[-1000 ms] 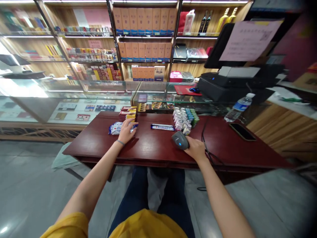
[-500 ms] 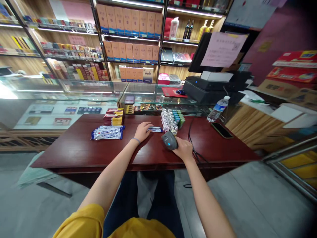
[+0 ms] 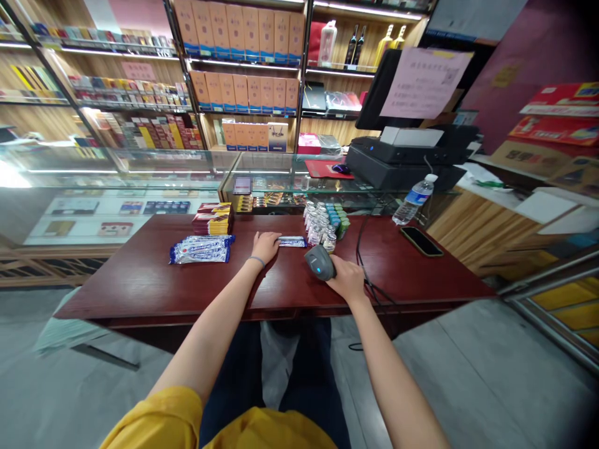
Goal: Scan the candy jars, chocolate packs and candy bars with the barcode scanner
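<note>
My left hand (image 3: 266,246) rests on the table with its fingers over the left end of a slim blue-and-white wrapped packet (image 3: 292,241), and its thumb is hard to make out. The packet lies flat, its right end close to the rows of small cans (image 3: 319,221). In my right hand (image 3: 347,278) is a dark grey barcode scanner (image 3: 320,263), its head pointing left with a blue light showing. Left of my left hand lies a pile of similar blue-and-white packets (image 3: 201,249). Behind that pile stand stacked red-and-yellow boxes (image 3: 213,219).
A black cable (image 3: 359,249) runs over the table (image 3: 281,290) right of the scanner. Farther right are a water bottle (image 3: 414,199) and a phone (image 3: 422,241). A glass display counter (image 3: 187,169) borders the far side, with a monitor (image 3: 381,87) at right.
My left hand has slid slightly left along the packet, and a little more of the packet shows. The scanner stays nearly in place in my right hand. The view has shifted slightly.
</note>
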`<state>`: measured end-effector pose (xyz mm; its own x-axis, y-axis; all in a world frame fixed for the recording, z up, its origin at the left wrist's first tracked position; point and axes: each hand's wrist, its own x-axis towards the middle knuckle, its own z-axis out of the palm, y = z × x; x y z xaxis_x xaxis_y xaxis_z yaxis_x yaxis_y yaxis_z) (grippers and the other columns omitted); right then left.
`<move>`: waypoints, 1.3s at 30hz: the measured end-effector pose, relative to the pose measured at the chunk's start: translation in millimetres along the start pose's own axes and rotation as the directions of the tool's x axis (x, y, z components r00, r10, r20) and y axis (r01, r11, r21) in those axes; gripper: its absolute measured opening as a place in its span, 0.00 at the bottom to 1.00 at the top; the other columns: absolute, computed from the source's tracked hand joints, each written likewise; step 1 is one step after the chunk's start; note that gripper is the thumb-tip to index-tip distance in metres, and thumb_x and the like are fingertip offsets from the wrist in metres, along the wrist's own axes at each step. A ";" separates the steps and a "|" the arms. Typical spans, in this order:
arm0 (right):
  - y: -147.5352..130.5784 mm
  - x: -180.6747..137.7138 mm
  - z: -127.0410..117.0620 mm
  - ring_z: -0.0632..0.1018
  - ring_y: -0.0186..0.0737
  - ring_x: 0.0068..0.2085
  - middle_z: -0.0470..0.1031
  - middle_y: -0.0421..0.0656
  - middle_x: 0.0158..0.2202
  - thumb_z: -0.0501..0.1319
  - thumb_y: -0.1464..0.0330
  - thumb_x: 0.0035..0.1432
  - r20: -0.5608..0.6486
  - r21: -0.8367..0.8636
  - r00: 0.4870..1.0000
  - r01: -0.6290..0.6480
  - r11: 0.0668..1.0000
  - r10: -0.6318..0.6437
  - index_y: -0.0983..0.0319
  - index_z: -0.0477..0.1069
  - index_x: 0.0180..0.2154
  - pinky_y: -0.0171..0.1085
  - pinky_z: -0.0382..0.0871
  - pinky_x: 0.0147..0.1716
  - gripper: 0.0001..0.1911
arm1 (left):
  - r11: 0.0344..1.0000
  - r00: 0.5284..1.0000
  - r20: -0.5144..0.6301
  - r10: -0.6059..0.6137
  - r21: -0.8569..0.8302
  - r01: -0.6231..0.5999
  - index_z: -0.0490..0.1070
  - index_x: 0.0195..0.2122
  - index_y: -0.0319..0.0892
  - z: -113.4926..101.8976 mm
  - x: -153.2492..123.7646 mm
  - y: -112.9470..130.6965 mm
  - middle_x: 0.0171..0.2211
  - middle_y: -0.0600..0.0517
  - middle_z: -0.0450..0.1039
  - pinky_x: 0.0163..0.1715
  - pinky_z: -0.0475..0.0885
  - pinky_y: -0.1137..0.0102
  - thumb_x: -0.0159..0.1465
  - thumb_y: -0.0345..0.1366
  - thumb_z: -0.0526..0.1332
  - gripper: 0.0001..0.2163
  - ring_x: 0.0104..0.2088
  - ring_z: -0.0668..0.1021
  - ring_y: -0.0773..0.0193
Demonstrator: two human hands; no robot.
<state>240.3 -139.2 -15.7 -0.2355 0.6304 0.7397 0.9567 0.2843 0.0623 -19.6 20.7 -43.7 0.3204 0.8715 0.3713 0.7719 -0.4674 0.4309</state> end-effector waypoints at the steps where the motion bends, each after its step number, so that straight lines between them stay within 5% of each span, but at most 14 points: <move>1: -0.2 0.1 -0.1 0.80 0.41 0.30 0.82 0.44 0.31 0.60 0.62 0.58 0.001 0.000 1.000 -0.003 1.000 0.003 0.64 0.75 0.43 0.37 0.60 0.31 0.15 | 1.000 1.000 -0.004 0.002 -0.007 -0.002 0.77 0.51 0.48 -1.2 0.3 0.0 0.51 0.46 0.79 0.64 0.54 0.42 0.67 0.34 0.59 0.13 0.55 0.75 0.48; 7: 1.1 -1.9 1.6 0.80 0.41 0.31 0.82 0.45 0.31 0.60 0.62 0.58 -0.008 0.003 1.000 -0.007 1.000 0.007 0.65 0.75 0.43 0.36 0.61 0.32 0.15 | 0.996 0.993 -0.110 0.041 -0.074 -0.049 0.78 0.47 0.44 -14.6 -4.5 3.1 0.45 0.44 0.81 0.56 0.67 0.56 0.68 0.35 0.58 0.11 0.47 0.80 0.51; 13: 2.8 -2.5 1.0 0.79 0.42 0.30 0.82 0.48 0.31 0.59 0.62 0.58 -0.054 0.002 0.998 0.017 1.000 -0.016 0.67 0.74 0.46 0.37 0.63 0.31 0.18 | 0.938 0.975 -0.193 -0.107 -0.346 0.035 0.78 0.47 0.48 -23.6 -15.4 4.0 0.43 0.50 0.82 0.46 0.72 0.67 0.70 0.41 0.57 0.11 0.43 0.81 0.57; 19: 3.4 -4.5 -0.8 0.79 0.42 0.30 0.82 0.47 0.35 0.59 0.65 0.57 -0.067 0.039 0.995 0.071 0.997 -0.069 0.67 0.73 0.47 0.37 0.65 0.32 0.19 | 0.839 0.961 -0.181 -0.208 -0.537 0.081 0.80 0.43 0.44 -24.1 -15.3 -1.7 0.43 0.50 0.82 0.49 0.73 0.67 0.68 0.41 0.59 0.12 0.45 0.81 0.57; 39: 5.0 -8.0 4.3 0.80 0.43 0.33 0.82 0.48 0.36 0.59 0.65 0.55 0.057 0.046 0.996 0.062 0.997 -0.064 0.67 0.72 0.50 0.37 0.66 0.34 0.22 | 0.835 0.973 -0.152 -0.173 -0.547 0.063 0.80 0.44 0.44 -23.1 -14.6 -3.0 0.44 0.50 0.82 0.49 0.74 0.65 0.68 0.42 0.58 0.13 0.45 0.81 0.57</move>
<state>246.3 -139.7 -24.2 -0.3060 0.6509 0.6948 0.9314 0.3557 0.0770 -39.3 6.0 -31.4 0.0946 0.9062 0.4122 0.3644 -0.4168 0.8327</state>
